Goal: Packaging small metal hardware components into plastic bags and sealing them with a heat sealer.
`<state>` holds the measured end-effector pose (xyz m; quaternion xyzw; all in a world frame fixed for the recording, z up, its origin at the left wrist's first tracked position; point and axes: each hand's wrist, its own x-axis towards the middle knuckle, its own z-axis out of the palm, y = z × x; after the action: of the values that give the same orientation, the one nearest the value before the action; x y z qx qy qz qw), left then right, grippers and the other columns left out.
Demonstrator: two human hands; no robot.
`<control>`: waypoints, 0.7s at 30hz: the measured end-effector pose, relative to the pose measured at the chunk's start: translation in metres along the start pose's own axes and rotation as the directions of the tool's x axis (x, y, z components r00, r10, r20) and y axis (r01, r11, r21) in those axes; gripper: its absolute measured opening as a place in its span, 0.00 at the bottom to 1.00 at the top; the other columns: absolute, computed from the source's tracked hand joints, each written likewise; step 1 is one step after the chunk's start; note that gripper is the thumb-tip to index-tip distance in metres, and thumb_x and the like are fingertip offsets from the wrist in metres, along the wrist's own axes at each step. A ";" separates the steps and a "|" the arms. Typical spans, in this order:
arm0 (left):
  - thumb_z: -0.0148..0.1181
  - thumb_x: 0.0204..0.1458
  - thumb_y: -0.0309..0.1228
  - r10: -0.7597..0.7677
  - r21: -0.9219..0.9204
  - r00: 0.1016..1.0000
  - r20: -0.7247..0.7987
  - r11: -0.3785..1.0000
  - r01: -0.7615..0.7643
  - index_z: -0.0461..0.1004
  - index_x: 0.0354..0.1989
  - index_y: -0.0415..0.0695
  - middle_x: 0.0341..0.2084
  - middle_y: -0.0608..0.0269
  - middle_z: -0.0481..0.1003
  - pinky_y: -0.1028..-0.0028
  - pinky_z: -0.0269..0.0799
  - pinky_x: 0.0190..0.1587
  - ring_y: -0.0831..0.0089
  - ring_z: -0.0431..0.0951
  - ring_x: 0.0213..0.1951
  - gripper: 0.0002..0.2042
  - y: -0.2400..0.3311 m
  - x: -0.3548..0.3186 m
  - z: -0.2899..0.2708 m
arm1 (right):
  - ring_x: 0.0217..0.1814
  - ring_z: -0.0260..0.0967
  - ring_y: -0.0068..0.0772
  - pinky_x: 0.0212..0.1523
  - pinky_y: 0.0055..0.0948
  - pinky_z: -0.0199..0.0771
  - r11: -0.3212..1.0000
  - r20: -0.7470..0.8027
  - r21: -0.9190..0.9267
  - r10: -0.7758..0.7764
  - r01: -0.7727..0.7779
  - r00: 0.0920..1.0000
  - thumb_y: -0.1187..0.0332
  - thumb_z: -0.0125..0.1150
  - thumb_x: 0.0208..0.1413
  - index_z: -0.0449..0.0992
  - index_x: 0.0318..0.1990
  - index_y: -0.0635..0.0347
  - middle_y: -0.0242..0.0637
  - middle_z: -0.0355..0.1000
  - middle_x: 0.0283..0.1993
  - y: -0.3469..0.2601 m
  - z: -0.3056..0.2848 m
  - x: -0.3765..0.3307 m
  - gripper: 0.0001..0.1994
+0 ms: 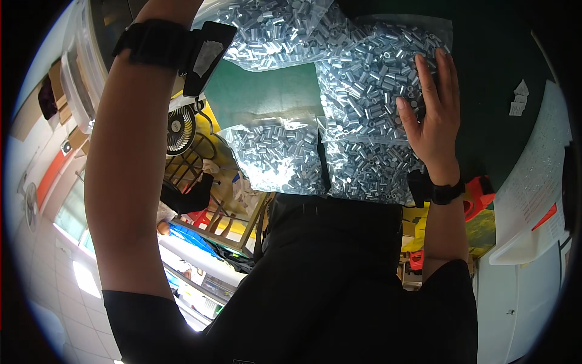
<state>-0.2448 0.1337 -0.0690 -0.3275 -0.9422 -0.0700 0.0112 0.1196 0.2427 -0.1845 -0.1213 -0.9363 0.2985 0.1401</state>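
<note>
Several clear plastic bags filled with small silvery metal tubes lie on the green table top (260,91). My right hand (438,124) rests on the right edge of the large upper-right bag (370,79), its fingers stretched out and spread, holding nothing. Below that, a lower-right bag (370,170) reaches to the table's near edge. A lower-left bag (276,155) lies beside it across a narrow dark gap. My left arm extends far forward past an upper-left bag (273,36). Only the base of my left hand (173,8) shows, beyond a black wrist strap; its fingers are cut off by the top edge.
Torn paper scraps (519,98) lie on the table at right. A white bin (533,230) stands beyond the right edge. To the left are a black fan (180,130), a metal rack (212,212) and clear plastic containers (79,79). Something red (479,197) sits behind my right wrist.
</note>
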 end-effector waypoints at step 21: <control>0.52 0.56 0.44 -0.066 -0.018 0.997 -0.051 0.998 0.065 0.82 0.36 0.35 0.34 0.33 0.79 0.52 0.74 0.51 0.38 0.79 0.43 0.22 0.003 -0.005 -0.009 | 0.78 0.52 0.57 0.72 0.52 0.59 1.000 -0.014 -0.006 -0.009 0.009 1.000 0.53 0.59 0.64 0.65 0.72 0.51 0.48 0.55 0.77 -0.006 -0.002 0.004 0.30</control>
<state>-0.2389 0.1316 -0.0603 -0.2947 -0.9512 -0.0863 0.0304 0.1159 0.2405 -0.1789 -0.1196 -0.9367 0.2942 0.1474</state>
